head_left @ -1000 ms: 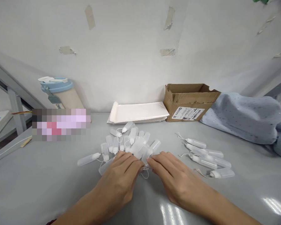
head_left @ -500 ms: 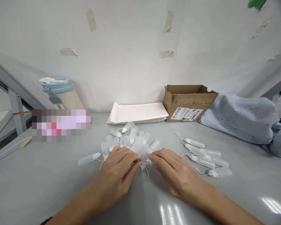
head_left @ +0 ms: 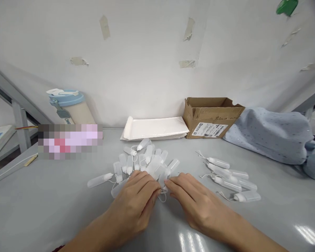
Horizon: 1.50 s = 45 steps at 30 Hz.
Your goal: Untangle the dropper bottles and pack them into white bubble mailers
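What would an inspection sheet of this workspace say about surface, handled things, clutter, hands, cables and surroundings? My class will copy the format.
Surface: grey table, glossy, with light reflections.
Handled things: piled small translucent bottles at centre; smaller bottle group at right.
Clutter: white flat packets, open cardboard box, blue cloth, blue-lidded tumbler, pixelated item.
Hands: left hand and right hand meet at the pile's near edge; exact grip partly hidden.
Cables: thin white cord at far left.
Surroundings: pale wall with tape scraps; grey metal frame at left.
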### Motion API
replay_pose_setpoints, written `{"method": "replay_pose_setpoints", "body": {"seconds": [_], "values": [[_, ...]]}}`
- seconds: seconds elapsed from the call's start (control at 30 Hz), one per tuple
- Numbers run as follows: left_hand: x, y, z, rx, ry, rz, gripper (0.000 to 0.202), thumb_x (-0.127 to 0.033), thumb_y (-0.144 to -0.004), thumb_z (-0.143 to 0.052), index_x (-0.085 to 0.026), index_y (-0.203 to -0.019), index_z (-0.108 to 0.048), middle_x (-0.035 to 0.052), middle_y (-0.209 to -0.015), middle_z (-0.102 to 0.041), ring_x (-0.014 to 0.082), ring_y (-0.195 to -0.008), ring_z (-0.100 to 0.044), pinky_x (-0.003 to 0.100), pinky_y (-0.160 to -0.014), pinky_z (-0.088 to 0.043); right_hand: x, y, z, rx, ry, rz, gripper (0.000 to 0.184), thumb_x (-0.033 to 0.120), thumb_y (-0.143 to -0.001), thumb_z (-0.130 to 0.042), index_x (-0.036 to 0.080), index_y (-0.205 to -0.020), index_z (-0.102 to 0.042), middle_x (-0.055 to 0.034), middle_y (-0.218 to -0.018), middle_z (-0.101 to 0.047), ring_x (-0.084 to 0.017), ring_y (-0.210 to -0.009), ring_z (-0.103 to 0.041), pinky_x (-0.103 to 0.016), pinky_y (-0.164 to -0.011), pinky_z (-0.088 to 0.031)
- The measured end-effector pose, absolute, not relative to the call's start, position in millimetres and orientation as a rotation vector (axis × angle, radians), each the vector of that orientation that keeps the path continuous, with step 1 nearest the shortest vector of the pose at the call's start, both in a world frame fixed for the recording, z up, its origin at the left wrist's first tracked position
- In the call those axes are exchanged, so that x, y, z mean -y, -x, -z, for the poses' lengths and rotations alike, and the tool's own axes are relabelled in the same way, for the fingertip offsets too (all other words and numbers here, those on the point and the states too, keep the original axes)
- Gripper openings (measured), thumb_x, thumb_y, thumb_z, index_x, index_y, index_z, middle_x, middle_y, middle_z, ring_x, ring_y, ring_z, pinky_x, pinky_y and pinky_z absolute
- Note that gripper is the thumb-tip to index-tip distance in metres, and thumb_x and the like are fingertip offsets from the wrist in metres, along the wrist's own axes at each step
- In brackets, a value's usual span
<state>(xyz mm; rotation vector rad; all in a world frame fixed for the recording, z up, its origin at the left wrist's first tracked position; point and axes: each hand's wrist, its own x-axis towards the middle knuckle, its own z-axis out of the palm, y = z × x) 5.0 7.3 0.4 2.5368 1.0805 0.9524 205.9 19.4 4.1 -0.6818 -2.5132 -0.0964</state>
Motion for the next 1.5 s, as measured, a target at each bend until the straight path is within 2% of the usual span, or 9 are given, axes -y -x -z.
{"method": "replay_pose_setpoints", "body": {"seconds": [0.13, 0.27, 0.4, 0.53, 0.73, 1.0, 1.13, 1.27, 1.5], "values": [[-8, -5, -1, -1.088, -2.54, -0.953, 0.018, -0.005, -0.089, -0.04, -0.016, -0.086, -0.054, 0.0027, -0.073, -0.057, 0.0152, -0.068, -0.045, 0.031, -0.067, -0.036, -21, -206, 0, 2.489, 0.69, -0.009, 0.035, -0.003, -0.085, -0.034, 0.005, -0.115, -0.051, -0.0142, -0.087, -0.064, -0.021, -0.078, -0.06, -0.035, -0.067, -0.053], [-10, -2, -8, -1.11, -2.571, -0.947, 0.018, -0.007, -0.088, -0.042, -0.017, -0.086, -0.055, 0.0017, -0.073, -0.058, 0.0147, -0.068, -0.048, 0.03, -0.067, -0.037, -23, -206, -1, 2.493, 0.753, -0.188, 0.029, 0.009, -0.091, -0.038, 0.01, -0.117, -0.05, -0.0128, -0.093, -0.063, -0.02, -0.085, -0.061, -0.032, -0.07, -0.055], [-14, 7, -19, -1.396, -2.545, -1.224, 0.014, -0.01, -0.087, -0.046, -0.019, -0.085, -0.056, 0.0005, -0.071, -0.059, 0.015, -0.066, -0.051, 0.029, -0.066, -0.038, -33, -216, -9, 2.436, 0.878, -0.006, 0.035, 0.024, -0.093, -0.043, 0.011, -0.125, -0.044, -0.0176, -0.108, -0.06, -0.025, -0.097, -0.06, -0.039, -0.077, -0.055], [-22, 20, -19, -1.828, -2.615, -1.539, 0.012, -0.01, -0.082, -0.055, -0.02, -0.089, -0.057, 0.0031, -0.076, -0.062, 0.0213, -0.077, -0.054, 0.034, -0.07, -0.039, -48, -235, -19, 2.315, 1.047, 0.158, 0.032, 0.026, -0.093, -0.043, 0.014, -0.123, -0.045, -0.0186, -0.112, -0.057, -0.027, -0.097, -0.06, -0.042, -0.076, -0.053], [-24, 16, -7, -1.857, -2.857, -0.956, 0.01, -0.014, -0.087, -0.049, -0.016, -0.09, -0.058, 0.0075, -0.082, -0.064, 0.0279, -0.089, -0.051, 0.039, -0.07, -0.038, -70, -265, -22, 2.364, 1.277, 0.251, 0.025, 0.027, -0.093, -0.041, 0.014, -0.107, -0.056, -0.0143, -0.101, -0.061, -0.028, -0.092, -0.059, -0.044, -0.075, -0.05], [-14, 5, -8, -1.526, -2.709, -0.974, 0.013, -0.01, -0.088, -0.047, -0.016, -0.091, -0.058, 0.0043, -0.079, -0.061, 0.0219, -0.085, -0.047, 0.037, -0.073, -0.038, -89, -313, -24, 2.409, 1.977, -0.198, 0.025, 0.023, -0.086, -0.042, 0.014, -0.096, -0.063, -0.0139, -0.098, -0.066, -0.028, -0.086, -0.062, -0.04, -0.072, -0.047], [-13, 5, -8, -1.477, -2.66, -1.017, 0.013, -0.01, -0.088, -0.048, -0.017, -0.09, -0.058, 0.0032, -0.077, -0.06, 0.0208, -0.084, -0.047, 0.037, -0.074, -0.037, -92, -329, -23, 2.395, 2.034, -0.302, 0.019, 0.024, -0.083, -0.045, 0.019, -0.085, -0.064, -0.0096, -0.086, -0.068, -0.023, -0.072, -0.064, -0.033, -0.062, -0.046], [-13, 5, -8, -1.465, -2.633, -1.026, 0.013, -0.012, -0.089, -0.047, -0.017, -0.086, -0.059, 0.0025, -0.074, -0.059, 0.0206, -0.084, -0.046, 0.036, -0.073, -0.037, -96, -333, -15, 2.408, 2.015, -0.373, 0.017, 0.024, -0.08, -0.048, 0.021, -0.082, -0.065, -0.0076, -0.084, -0.067, -0.022, -0.072, -0.064, -0.031, -0.061, -0.045], [-13, 4, -9, -1.43, -2.636, -1.03, 0.013, -0.012, -0.089, -0.047, -0.018, -0.085, -0.058, 0.0023, -0.074, -0.059, 0.0204, -0.083, -0.047, 0.035, -0.073, -0.037, -97, -322, -9, 2.427, 1.865, -0.31, 0.023, 0.018, -0.084, -0.042, 0.017, -0.098, -0.061, -0.0109, -0.098, -0.062, -0.024, -0.082, -0.062, -0.035, -0.07, -0.047]]}}
